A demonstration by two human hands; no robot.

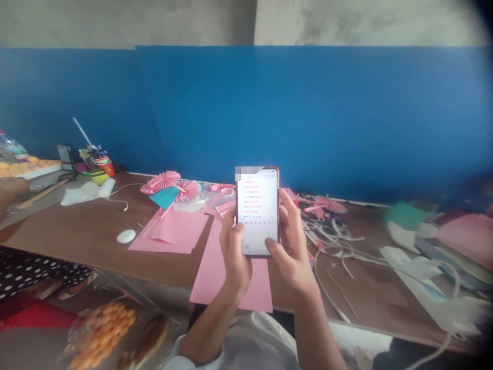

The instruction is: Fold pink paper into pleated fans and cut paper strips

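Observation:
A smartphone [257,205] is held upright in front of me, its screen lit with lines of text and a keyboard in the lower half. My left hand [235,246] is closed around its left edge, with the thumb at the lower left of the screen. On the other side my right hand [290,246] grips the right edge, its thumb over the keyboard. Pink paper [231,277] lies on the table below the phone. More pink sheets [173,236] are to the left, beside pink folded paper fans [164,181] and a blue-green piece [164,196].
A tangle of white cables [335,241] spreads over the brown table [92,216] at right. A white oval case [126,236] and a cup of pens [103,162] are at left. Behind stands a blue panel [308,118]. A bag of orange balls [103,334] is on the floor.

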